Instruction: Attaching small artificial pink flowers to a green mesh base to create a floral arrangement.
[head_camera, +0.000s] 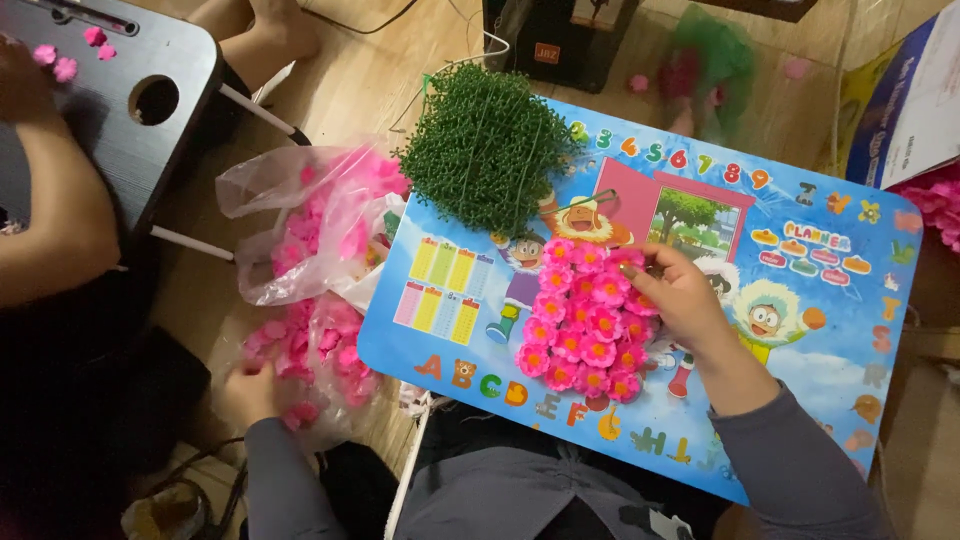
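A blue cartoon-printed lap table (840, 330) lies across my lap. On it sits a block of pink artificial flowers with orange centres (580, 325). My right hand (680, 295) rests on the block's upper right edge, fingertips pinching at a flower there. My left hand (250, 390) reaches down into a clear plastic bag of loose pink flowers (320, 340) on the floor at the left, fingers curled among them. A green artificial grass mat (485, 145) lies on the table's far left corner.
A second clear bag of pink flowers (300, 215) lies beyond the first. Another person's arm (55, 210) rests at a black table (120, 110) at the upper left, with pink flowers on it. A black box (560, 40) stands at the back; a cardboard box (900, 100) at right.
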